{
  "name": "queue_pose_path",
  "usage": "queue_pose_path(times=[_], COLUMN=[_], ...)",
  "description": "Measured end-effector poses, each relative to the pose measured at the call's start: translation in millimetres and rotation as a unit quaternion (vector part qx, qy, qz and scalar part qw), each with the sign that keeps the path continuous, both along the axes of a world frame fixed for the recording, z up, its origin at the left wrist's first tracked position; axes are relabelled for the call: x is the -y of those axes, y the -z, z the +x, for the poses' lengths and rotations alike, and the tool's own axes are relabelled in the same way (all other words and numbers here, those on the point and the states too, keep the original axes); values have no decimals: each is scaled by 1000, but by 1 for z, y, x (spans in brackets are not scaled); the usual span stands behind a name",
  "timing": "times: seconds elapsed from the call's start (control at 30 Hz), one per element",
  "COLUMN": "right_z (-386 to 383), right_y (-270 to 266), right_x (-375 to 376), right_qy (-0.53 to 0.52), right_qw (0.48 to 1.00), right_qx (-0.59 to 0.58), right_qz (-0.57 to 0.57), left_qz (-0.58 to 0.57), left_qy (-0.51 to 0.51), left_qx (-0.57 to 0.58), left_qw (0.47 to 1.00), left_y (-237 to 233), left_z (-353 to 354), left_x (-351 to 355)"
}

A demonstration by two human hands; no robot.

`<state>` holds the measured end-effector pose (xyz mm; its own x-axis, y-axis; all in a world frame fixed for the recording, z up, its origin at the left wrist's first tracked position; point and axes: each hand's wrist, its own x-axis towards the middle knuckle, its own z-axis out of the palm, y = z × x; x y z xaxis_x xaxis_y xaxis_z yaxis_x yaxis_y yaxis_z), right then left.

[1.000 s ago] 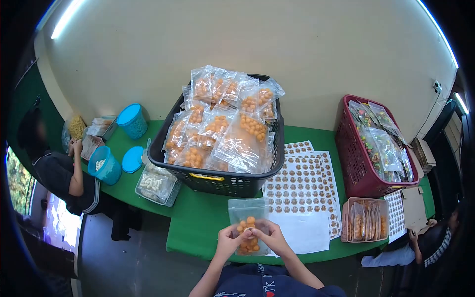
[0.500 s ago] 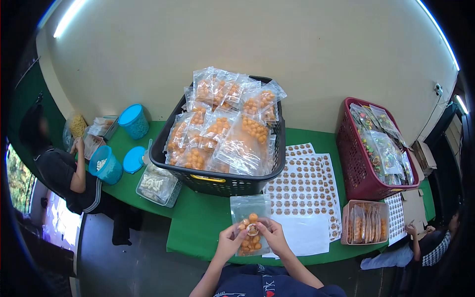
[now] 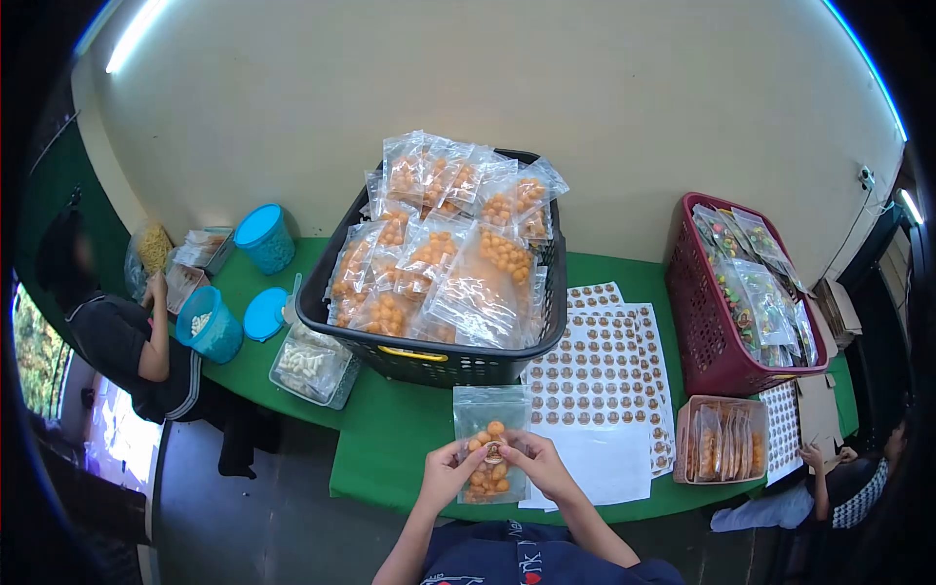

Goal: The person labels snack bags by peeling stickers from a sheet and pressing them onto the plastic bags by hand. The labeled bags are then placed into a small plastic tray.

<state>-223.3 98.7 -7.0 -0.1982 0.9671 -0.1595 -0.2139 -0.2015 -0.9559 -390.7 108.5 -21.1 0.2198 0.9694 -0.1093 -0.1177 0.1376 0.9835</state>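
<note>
A clear zip bag [image 3: 490, 402] with round orange snack balls is held upright just past the table's front edge. My left hand [image 3: 448, 475] grips its left side, thumb on the front. Opposite it, my right hand [image 3: 546, 470] grips the right side, its thumb close to the left one. Between the thumbs a round brown-and-white sticker [image 3: 493, 452] lies against the bag's front. The fingers behind the bag are hidden. Beyond my hands stands a black basket [image 3: 439, 363] heaped with similar bags [image 3: 429, 249]. To its right lie sticker sheets [image 3: 595, 370].
A maroon basket [image 3: 720, 366] of filled bags and a pink bin [image 3: 690, 458] of packets stand at right. Blue tubs [image 3: 265, 249] and a clear container [image 3: 317, 366] stand at left. One person [image 3: 127, 341] works at far left, another [image 3: 848, 483] at far right.
My right fingers have shifted slightly left over the sticker, and its face is now partly covered by the thumbs. The bag stays nearly in place.
</note>
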Motion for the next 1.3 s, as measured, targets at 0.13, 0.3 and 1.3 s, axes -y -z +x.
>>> queue_pose_path(times=[0.13, 0.3, 1.3], right_z=[-1, -10, 16], right_y=[2, -6, 3], right_x=[-1, 2, 14], right_qy=[21, 36, -17], right_qw=[1000, 999, 998], right_qx=[-1, 5, 38], right_qz=[-2, 15, 37], left_qz=[-21, 91, 20], left_qy=[14, 7, 37], left_qx=[-9, -96, 50], left_qw=[1000, 991, 998], left_y=[-1, 2, -3], left_z=[-3, -2, 0], left_x=[-1, 3, 3])
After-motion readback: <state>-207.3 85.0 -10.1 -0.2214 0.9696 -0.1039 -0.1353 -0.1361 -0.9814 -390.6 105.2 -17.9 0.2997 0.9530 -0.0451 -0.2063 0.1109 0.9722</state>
